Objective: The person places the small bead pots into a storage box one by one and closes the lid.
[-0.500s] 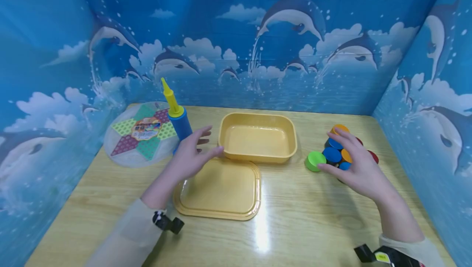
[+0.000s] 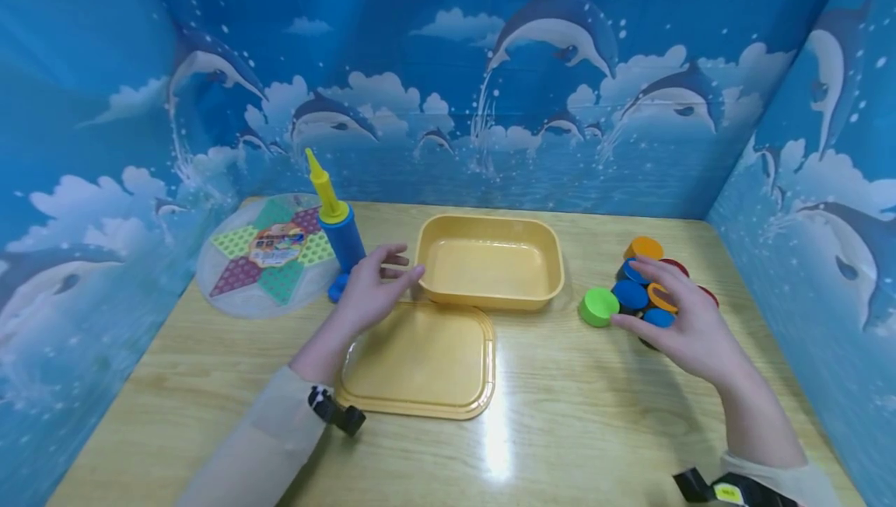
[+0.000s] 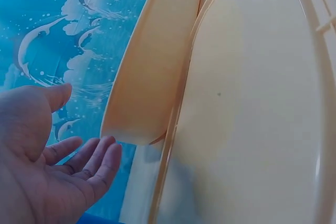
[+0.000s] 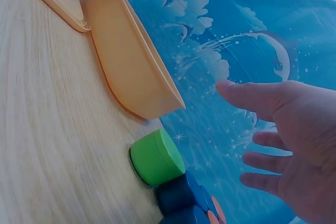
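Note:
My left hand [image 2: 372, 289] hovers between a blue air pump with a yellow nozzle [image 2: 341, 236] and the left end of a yellow plastic tub [image 2: 490, 298]. Its fingers are loosely bent with nothing between them. Below the tub lies its flat yellow lid [image 2: 420, 363]. On the right, my right hand [image 2: 693, 328] is held over a cluster of small round pots with blue lids [image 2: 630, 295], orange lids [image 2: 644, 247] and dark red lids, partly hidden by the fingers. A green pot [image 2: 598, 307] stands at the cluster's left edge, near my thumb. The right hand's fingers are spread and hold nothing.
A clear round disc with a coloured star pattern [image 2: 283, 281] leans at the table's left rear, behind the pump. Blue dolphin-print cloth [image 2: 448, 103] walls off the back and both sides of the wooden table [image 2: 574, 421].
My left hand has shifted a little to the right, towards the tub, uncovering the pump's blue base. The right hand has drawn back slightly, showing more of the pots.

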`<action>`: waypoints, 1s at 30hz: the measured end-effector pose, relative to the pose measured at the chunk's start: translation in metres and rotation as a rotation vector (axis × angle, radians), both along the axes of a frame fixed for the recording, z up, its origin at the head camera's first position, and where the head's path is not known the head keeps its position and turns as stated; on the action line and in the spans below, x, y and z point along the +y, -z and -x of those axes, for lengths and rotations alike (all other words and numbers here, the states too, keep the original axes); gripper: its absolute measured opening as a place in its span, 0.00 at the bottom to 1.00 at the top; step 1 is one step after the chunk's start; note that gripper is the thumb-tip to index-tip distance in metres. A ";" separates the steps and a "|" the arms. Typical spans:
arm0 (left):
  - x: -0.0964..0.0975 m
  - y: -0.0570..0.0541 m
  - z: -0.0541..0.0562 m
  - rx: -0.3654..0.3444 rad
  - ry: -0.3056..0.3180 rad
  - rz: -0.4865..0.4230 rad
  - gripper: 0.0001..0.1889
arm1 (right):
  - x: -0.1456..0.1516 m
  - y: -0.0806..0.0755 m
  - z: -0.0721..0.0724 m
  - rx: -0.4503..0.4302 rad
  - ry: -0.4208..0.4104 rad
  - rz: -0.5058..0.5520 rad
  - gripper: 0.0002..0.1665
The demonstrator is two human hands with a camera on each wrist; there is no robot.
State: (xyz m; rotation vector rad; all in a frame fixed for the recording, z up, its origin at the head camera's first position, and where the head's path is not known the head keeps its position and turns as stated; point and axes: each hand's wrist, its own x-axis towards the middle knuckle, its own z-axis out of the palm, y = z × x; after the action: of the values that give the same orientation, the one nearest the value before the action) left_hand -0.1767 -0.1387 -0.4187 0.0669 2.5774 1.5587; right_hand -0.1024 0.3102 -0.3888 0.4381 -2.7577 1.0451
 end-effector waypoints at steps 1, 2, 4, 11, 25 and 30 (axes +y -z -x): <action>0.000 0.002 0.001 -0.003 -0.005 -0.005 0.38 | 0.001 0.001 0.000 -0.001 0.006 0.003 0.49; 0.001 0.003 0.002 -0.008 -0.009 -0.011 0.37 | 0.002 0.002 0.000 -0.001 0.007 0.008 0.49; 0.002 0.006 0.005 -0.027 -0.020 -0.028 0.35 | 0.005 0.005 0.000 -0.009 0.017 0.008 0.48; 0.005 0.013 0.011 -0.099 -0.068 -0.088 0.29 | 0.011 0.010 0.000 -0.048 0.028 0.013 0.47; 0.012 0.017 0.016 -0.214 -0.135 -0.091 0.24 | 0.027 0.021 -0.003 -0.011 0.023 0.046 0.42; 0.012 0.020 0.017 -0.218 -0.137 -0.157 0.24 | 0.033 0.024 -0.006 -0.007 0.031 0.036 0.42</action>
State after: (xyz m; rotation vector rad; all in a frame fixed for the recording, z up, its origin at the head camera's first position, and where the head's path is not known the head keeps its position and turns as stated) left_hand -0.1938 -0.1262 -0.4390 -0.2559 2.3330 1.7074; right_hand -0.0967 0.3431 -0.4131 0.3865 -2.7382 1.0886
